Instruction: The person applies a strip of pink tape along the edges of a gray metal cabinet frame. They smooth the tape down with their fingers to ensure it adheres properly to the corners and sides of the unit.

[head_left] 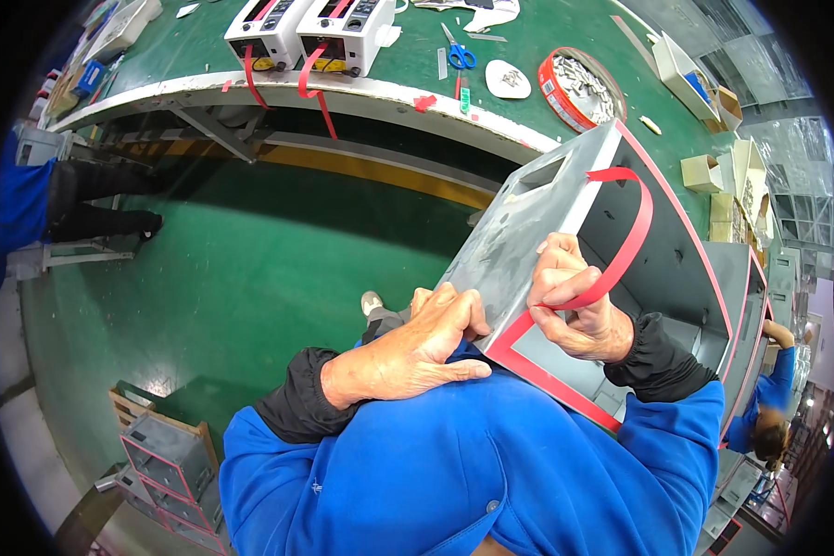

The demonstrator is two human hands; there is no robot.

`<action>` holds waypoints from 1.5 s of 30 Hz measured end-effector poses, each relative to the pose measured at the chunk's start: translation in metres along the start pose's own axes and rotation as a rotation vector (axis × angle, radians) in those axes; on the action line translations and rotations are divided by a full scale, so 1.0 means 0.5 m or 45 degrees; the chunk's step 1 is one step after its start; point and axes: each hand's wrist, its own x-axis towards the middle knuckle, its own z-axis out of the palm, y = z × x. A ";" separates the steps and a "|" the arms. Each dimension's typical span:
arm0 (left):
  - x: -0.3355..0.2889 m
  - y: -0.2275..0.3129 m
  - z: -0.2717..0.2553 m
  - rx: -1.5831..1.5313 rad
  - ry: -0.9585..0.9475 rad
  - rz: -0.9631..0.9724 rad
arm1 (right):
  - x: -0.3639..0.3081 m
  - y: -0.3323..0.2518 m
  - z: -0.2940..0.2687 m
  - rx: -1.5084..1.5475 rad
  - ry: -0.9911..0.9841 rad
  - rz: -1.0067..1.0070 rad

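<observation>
A grey metal box stands tilted in front of me at the right, its open side towards me and its inside dark. Red tape lines the near rim, and more red runs along the far edge. My right hand is closed, pinching a loose strip of red tape that loops up and over to the box's upper edge. My left hand rests with bent fingers against the outer side of the box at its near corner, thumb stretched along below.
On the green workbench stand two white tape dispensers with red strips hanging out, blue scissors and a round red tub of small pale parts. More grey boxes are stacked at lower left. Other people are at both sides.
</observation>
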 end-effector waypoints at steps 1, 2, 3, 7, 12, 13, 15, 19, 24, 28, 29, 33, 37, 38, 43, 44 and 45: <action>0.000 0.000 0.000 0.005 0.002 0.002 | -0.001 0.002 0.002 0.007 0.013 -0.012; 0.001 0.000 0.001 0.008 0.018 0.017 | -0.002 0.004 0.003 0.014 0.025 -0.023; 0.001 -0.001 0.003 0.012 0.035 0.033 | -0.002 0.003 0.002 0.006 0.018 -0.021; 0.002 -0.004 0.009 -0.002 0.073 0.049 | -0.002 0.002 0.005 0.014 0.036 -0.020; 0.014 0.003 0.015 0.012 0.081 -0.025 | 0.002 -0.004 -0.001 0.004 0.011 -0.001; 0.018 0.005 0.018 0.024 0.083 -0.037 | -0.003 -0.002 0.008 0.054 0.078 0.006; 0.020 0.009 0.023 0.012 0.125 -0.041 | -0.009 0.003 0.016 0.087 0.156 0.021; 0.018 0.010 0.036 -0.004 0.242 0.003 | -0.005 0.020 -0.035 -0.136 0.161 -0.015; 0.019 0.012 0.040 -0.032 0.280 0.022 | -0.019 0.062 -0.070 0.398 0.722 0.367; 0.017 0.009 0.042 -0.056 0.270 0.025 | -0.023 0.096 -0.091 0.096 0.736 0.512; 0.016 0.008 0.042 -0.060 0.269 0.025 | -0.024 0.105 -0.095 -0.020 0.655 0.470; 0.015 0.003 0.041 -0.059 0.214 -0.016 | -0.029 0.118 -0.086 -0.095 0.677 0.464; 0.013 0.007 0.039 -0.097 0.149 -0.070 | -0.030 0.119 -0.089 -0.263 0.599 0.425; 0.013 0.006 0.040 -0.103 0.157 -0.066 | -0.030 0.119 -0.090 -0.307 0.566 0.416; 0.015 0.004 0.043 -0.079 0.224 0.002 | -0.034 0.128 -0.090 -0.370 0.559 0.382; 0.016 0.004 0.044 -0.059 0.258 0.032 | -0.034 0.129 -0.089 -0.375 0.559 0.373; 0.016 0.004 0.044 -0.055 0.260 0.037 | -0.034 0.131 -0.090 -0.391 0.553 0.367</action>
